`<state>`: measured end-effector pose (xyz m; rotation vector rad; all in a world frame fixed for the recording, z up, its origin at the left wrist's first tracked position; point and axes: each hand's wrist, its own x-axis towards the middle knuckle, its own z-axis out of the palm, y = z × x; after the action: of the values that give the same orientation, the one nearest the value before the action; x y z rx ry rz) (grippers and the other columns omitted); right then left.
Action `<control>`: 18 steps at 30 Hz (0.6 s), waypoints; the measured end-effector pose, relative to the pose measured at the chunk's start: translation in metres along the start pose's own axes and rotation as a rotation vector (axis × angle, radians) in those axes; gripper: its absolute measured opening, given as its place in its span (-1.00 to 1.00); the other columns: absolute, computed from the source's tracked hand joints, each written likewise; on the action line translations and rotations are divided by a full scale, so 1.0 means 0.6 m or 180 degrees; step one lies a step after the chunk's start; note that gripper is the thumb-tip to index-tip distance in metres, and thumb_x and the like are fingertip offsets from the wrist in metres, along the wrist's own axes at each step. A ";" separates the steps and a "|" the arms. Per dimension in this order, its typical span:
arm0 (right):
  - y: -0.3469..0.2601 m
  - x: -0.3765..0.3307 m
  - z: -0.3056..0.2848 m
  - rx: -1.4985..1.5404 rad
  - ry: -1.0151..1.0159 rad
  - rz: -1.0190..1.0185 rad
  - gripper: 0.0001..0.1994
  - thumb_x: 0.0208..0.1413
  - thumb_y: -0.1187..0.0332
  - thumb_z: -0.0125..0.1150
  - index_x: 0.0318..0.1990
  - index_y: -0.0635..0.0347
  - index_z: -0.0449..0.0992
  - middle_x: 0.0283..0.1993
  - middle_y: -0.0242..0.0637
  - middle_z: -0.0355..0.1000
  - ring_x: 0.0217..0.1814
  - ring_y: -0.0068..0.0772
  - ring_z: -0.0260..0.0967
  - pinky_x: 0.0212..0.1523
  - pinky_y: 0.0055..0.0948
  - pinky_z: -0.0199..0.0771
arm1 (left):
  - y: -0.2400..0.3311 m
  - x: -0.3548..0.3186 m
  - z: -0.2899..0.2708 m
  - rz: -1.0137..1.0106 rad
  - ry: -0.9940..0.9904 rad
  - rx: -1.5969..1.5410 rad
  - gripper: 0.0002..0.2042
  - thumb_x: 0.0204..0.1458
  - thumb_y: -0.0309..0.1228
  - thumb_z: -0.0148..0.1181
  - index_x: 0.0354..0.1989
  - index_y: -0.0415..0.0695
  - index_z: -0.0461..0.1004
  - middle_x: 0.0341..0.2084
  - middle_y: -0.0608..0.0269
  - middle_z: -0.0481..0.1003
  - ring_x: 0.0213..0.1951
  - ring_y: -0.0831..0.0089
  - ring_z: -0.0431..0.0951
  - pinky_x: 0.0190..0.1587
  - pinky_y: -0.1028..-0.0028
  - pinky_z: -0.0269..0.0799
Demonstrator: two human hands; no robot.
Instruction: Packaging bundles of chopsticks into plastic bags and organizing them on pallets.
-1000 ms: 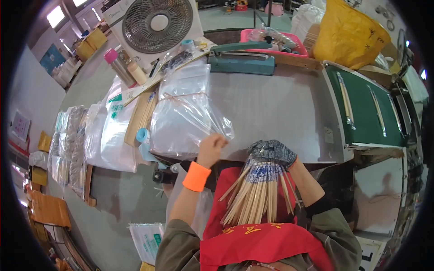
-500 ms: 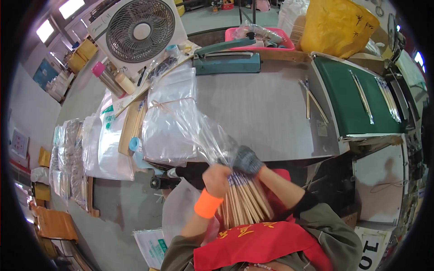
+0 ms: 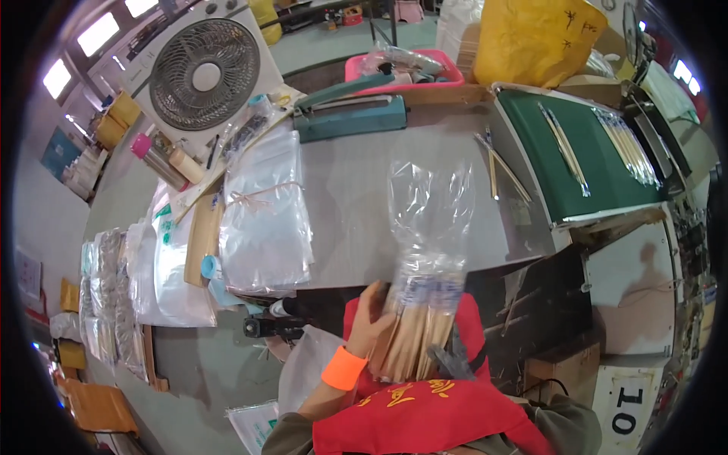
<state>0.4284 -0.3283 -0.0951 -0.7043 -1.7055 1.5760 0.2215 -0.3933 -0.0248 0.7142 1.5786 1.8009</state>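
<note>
A thick bundle of wooden chopsticks (image 3: 413,341), their upper ends banded blue and white, stands in front of my red apron (image 3: 425,417). Over those upper ends sits a clear plastic bag (image 3: 432,205), its loose part reaching up across the table's front edge. My left hand (image 3: 371,322), with an orange wristband, is bare and curls around the bundle's left side. On the lower right, my right hand (image 3: 453,358) in a grey glove grips the bundle; part of it is hidden behind the chopsticks.
A tied stack of clear bags (image 3: 265,212) lies on the grey table (image 3: 349,182)'s left. Behind are a teal heat sealer (image 3: 353,117) and a pink basket (image 3: 447,64). Loose chopsticks (image 3: 504,167) lie right, beside a green conveyor belt (image 3: 531,144). A fan (image 3: 205,76) stands back left.
The bag has swung from the upper left to straight above the bundle, off the stack. My right hand has moved from the bundle's top to its lower right side.
</note>
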 end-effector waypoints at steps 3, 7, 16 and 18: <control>-0.128 0.093 -0.042 -0.0936 -0.0890 -0.0129 -0.34 -0.07 0.40 0.27 0.21 0.27 0.12 0.11 -0.11 0.25 0.12 -0.24 0.25 0.09 -0.28 0.29 | 0.006 0.036 -0.010 -0.0737 0.0309 -0.0857 -0.56 0.00 -0.51 0.05 0.09 -0.29 0.19 0.00 0.11 0.32 0.03 0.37 0.32 0.08 0.43 0.23; -0.089 0.172 -0.030 -0.2109 -0.0109 -0.1655 -0.57 -0.13 0.55 0.15 -0.02 0.26 0.30 -0.08 -0.04 0.32 -0.04 -0.10 0.31 -0.05 -0.28 0.33 | -0.029 0.032 0.021 -0.0394 0.1157 -0.1296 -0.74 0.03 -0.50 0.01 -0.09 -0.30 0.36 -0.26 0.23 0.48 -0.20 0.44 0.47 -0.11 0.49 0.35; -0.052 0.135 -0.075 -0.3455 -0.1375 -0.1724 -0.69 -0.37 0.46 0.09 -0.30 0.12 0.45 -0.27 -0.09 0.38 -0.25 -0.04 0.36 -0.32 -0.22 0.40 | -0.033 -0.111 -0.076 0.1827 -0.0460 0.3346 -0.84 -0.31 -0.52 0.05 -0.45 -0.09 0.41 -0.45 0.22 0.41 -0.30 0.19 0.41 -0.24 0.31 0.35; -0.056 0.113 -0.086 -0.3432 -0.2740 -0.1814 -0.77 -0.30 0.42 0.07 -0.36 0.12 0.46 -0.39 -0.12 0.39 -0.36 -0.08 0.38 -0.42 -0.22 0.40 | -0.043 -0.166 -0.090 0.1717 -0.1079 0.3526 -0.82 -0.29 -0.51 0.05 -0.43 -0.08 0.41 -0.41 0.24 0.41 -0.28 0.23 0.41 -0.23 0.34 0.36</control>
<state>0.4304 -0.2470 -0.0522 0.1166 -3.0623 0.4318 0.2490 -0.5015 -0.0568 1.9657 2.2004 0.8465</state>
